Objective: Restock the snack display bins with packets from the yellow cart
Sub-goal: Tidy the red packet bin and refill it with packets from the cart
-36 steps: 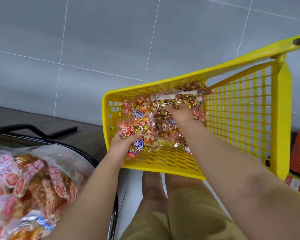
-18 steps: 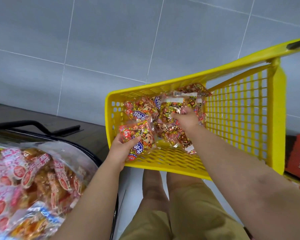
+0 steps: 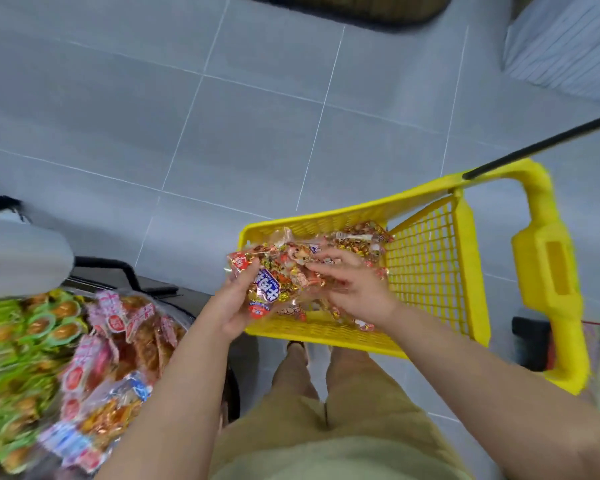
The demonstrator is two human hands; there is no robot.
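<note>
The yellow cart (image 3: pixel 426 268) stands on the grey tile floor in front of my legs, with red and gold snack packets (image 3: pixel 357 239) piled inside. My left hand (image 3: pixel 234 303) grips a clear bag of red and gold snacks (image 3: pixel 271 289) at the cart's near left corner, lifted above the rim. My right hand (image 3: pixel 354 285) has its fingers curled into the packets next to that bag. The snack display bin (image 3: pixel 132 327) lies at lower left, holding pink-labelled packets (image 3: pixel 94 355) and green ones (image 3: pixel 18 341).
The cart's yellow handle (image 3: pixel 548 271) and a black bar (image 3: pixel 541 143) are at the right. A pale rounded object (image 3: pixel 18 258) sits above the bin at far left. Open tiled floor (image 3: pixel 257 116) lies beyond the cart. A dark block (image 3: pixel 530 341) stands by the handle.
My view has tilted down and turned left, showing more of the bin. My left hand has raised its bag higher out of the cart, and my right hand has drawn closer to it.
</note>
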